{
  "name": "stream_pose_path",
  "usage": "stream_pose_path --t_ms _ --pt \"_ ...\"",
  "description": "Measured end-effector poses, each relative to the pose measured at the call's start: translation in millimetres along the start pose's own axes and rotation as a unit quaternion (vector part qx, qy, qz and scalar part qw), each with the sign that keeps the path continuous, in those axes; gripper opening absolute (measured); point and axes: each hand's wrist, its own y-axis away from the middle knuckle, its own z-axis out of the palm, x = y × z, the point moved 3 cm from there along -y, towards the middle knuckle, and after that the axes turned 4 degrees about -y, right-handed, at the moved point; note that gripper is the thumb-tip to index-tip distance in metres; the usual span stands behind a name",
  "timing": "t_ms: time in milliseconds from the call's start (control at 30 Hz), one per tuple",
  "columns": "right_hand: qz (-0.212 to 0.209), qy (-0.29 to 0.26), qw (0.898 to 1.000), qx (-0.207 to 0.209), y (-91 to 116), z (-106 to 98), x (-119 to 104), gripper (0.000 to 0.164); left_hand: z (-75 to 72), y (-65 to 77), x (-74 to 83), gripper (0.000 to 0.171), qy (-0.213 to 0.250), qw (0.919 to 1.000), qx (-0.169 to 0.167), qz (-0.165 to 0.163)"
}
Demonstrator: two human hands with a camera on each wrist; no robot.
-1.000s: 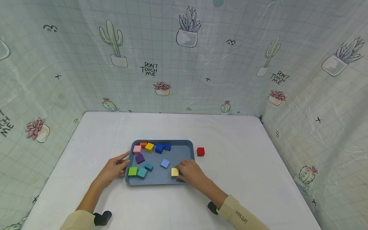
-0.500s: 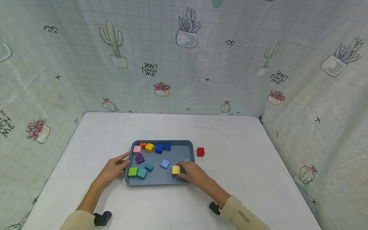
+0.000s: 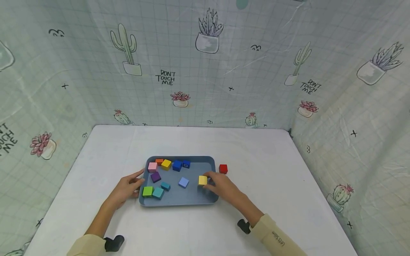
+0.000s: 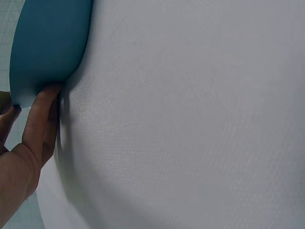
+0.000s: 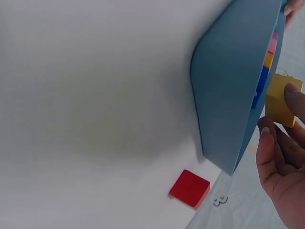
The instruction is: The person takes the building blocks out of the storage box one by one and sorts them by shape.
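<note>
My right hand (image 3: 225,186) pinches a pale yellow block (image 3: 203,180) between thumb and fingers over the right part of a blue-grey tray (image 3: 192,201). In the right wrist view this yellow block (image 5: 281,100) shows just past the tray's rim. My left hand (image 3: 126,187) rests at the tray's left wall with fairly straight fingers; in the left wrist view its fingertips touch the tray wall (image 4: 52,43) near a corner. A light blue block (image 3: 183,182) lies mid-tray, left of the held one.
Pink (image 3: 152,167), orange, yellow (image 3: 166,164), blue (image 3: 177,165), purple (image 3: 156,177), green (image 3: 148,191) and teal blocks (image 3: 158,193) lie in the tray's left and back parts. A red block (image 3: 223,169) sits on the white table (image 3: 256,160) right of the tray. Printed cloth (image 3: 243,71) surrounds the table.
My right hand has moved back and to the right with the pale yellow block. A light blue piece glimpsed beside it half a second ago is hidden now. My left hand has not moved.
</note>
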Motion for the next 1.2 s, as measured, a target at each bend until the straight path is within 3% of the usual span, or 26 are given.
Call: stream_pose_path --t_ms 367,633,967,1200 --pt "0.006 -0.042 0.999 0.013 0.2 -16.5 19.4 0.039 0.4 0.8 0.6 0.057 0.006 1.0 -0.007 -0.002" --pt "-0.015 -0.036 0.999 0.035 -2.2 -36.6 38.7 0.038 0.6 1.5 -1.0 0.058 0.009 0.9999 -0.008 -0.006" --pt "0.028 -0.07 0.996 0.055 -3.4 -52.7 55.1 0.04 -0.2 1.6 -1.5 0.057 0.01 0.9999 -0.002 -0.009" --pt "0.027 -0.072 0.996 0.049 -4.4 -63.3 66.6 0.04 -0.2 0.8 -1.8 0.058 0.017 0.9998 -0.002 -0.011"
